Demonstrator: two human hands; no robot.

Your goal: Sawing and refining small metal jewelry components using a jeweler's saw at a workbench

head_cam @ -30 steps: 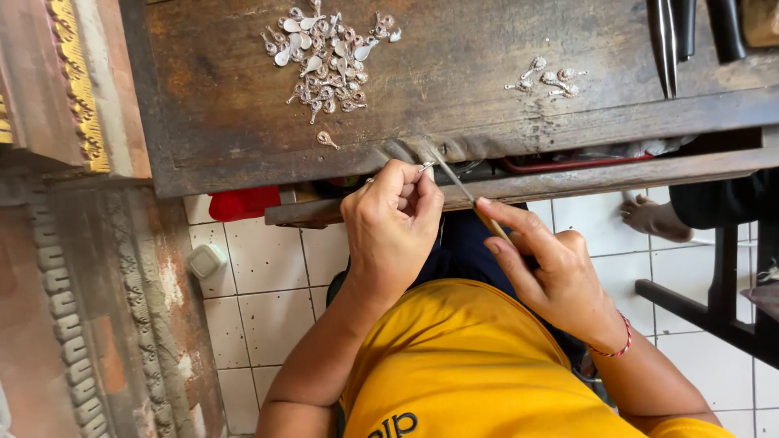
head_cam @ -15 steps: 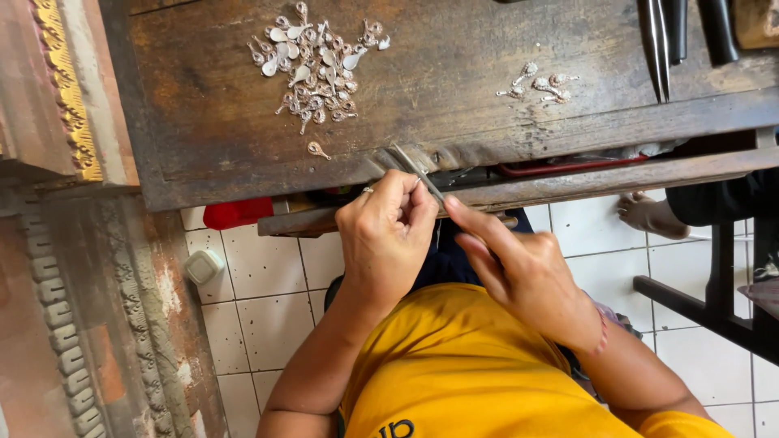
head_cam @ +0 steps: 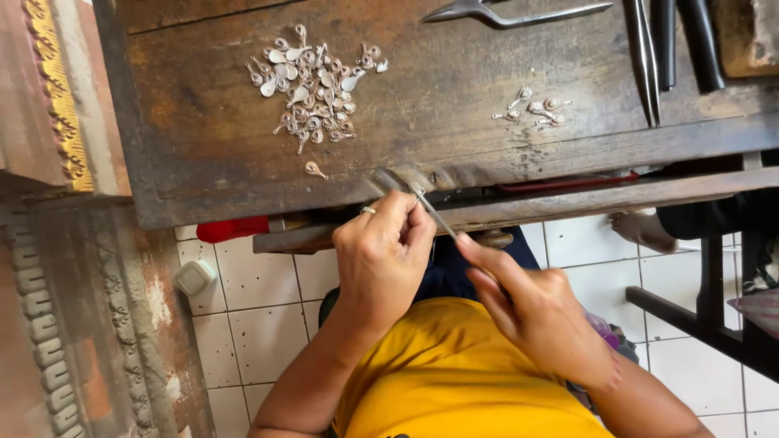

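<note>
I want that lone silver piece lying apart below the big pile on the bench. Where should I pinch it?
Take the lone silver piece by its rounded head, coming straight down from above. It lies flat on the wooden bench with bare wood around it, clear of the big pile.

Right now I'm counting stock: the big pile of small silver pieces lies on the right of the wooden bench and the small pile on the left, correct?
Not quite. In the head view the big pile lies on the left of the wooden bench, and the small pile lies on the right.
</note>
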